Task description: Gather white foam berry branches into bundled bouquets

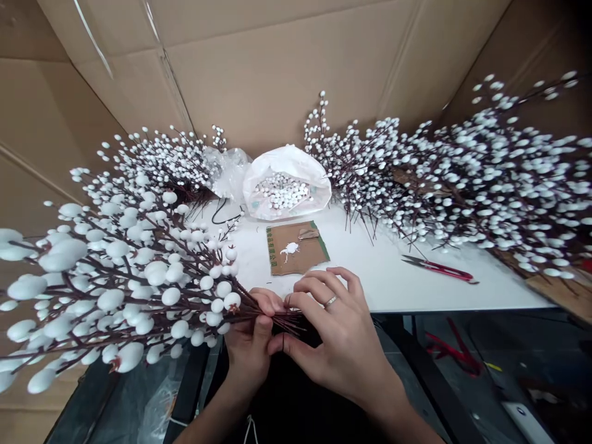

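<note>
My left hand (pixel 252 345) is closed round the stems of a thick bunch of white berry branches (pixel 139 271), which fans out to the left. Its brown stem ends (pixel 289 320) stick out on the right of that hand. At these ends is my right hand (pixel 337 333), a ring on one finger, with thumb and fingertips on either side of the stems. A thin brown wire (pixel 283 342) shows at the right thumb tip and seems to cross the stems; its full run is hidden.
On the white table (pixel 388 290) lie a cardboard piece (pixel 300 265) with a white blob and red-handled thread snips (pixel 439 268). Behind stands a white bag (pixel 287 160) of loose berries. More berry branches (pixel 416 166) are heaped at right and back left (pixel 161 160). Cardboard walls (pixel 287 74) enclose the table.
</note>
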Demonstrator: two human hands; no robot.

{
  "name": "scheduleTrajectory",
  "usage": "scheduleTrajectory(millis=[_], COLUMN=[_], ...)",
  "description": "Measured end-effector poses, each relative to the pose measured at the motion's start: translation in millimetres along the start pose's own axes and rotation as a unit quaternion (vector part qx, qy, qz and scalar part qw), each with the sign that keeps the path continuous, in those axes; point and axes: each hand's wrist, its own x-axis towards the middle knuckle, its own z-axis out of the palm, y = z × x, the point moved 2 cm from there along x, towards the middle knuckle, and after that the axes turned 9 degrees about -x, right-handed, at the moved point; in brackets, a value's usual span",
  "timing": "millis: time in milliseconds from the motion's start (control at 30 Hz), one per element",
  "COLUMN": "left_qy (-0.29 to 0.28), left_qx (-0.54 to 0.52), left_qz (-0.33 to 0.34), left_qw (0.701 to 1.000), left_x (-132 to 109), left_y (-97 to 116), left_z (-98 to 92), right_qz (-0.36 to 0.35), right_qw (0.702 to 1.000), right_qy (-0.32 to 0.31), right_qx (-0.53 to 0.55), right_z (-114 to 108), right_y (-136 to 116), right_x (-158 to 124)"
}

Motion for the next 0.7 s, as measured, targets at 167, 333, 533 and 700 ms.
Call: scheduleTrajectory(millis=[167, 333, 533, 700], left_qy=[0.013, 0.026, 0.026, 0.022], left_qx=[-0.002, -0.005, -0.023, -0.010], left_qz=[-0.018, -0.025, -0.016, 0.013], left_qw=[1.000, 0.999, 0.999, 1.000], left_x=[-5, -6, -8, -7], left_y=[2, 4, 8, 10], left_z=[2.0, 3.4, 9.1, 11.4], right_qz=[0.008, 0.001, -0.008, -0.022], right_qw=[0.998, 0.994, 0.991, 0.988], right_qy=[-0.052, -0.077, -0.073, -0.071], right_qx=[-0.039, -0.081, -0.109, -0.136], right_z=[-9, -15, -22, -27], right_y=[-2, -7, -10, -10], right_x=[0, 1, 0, 1])
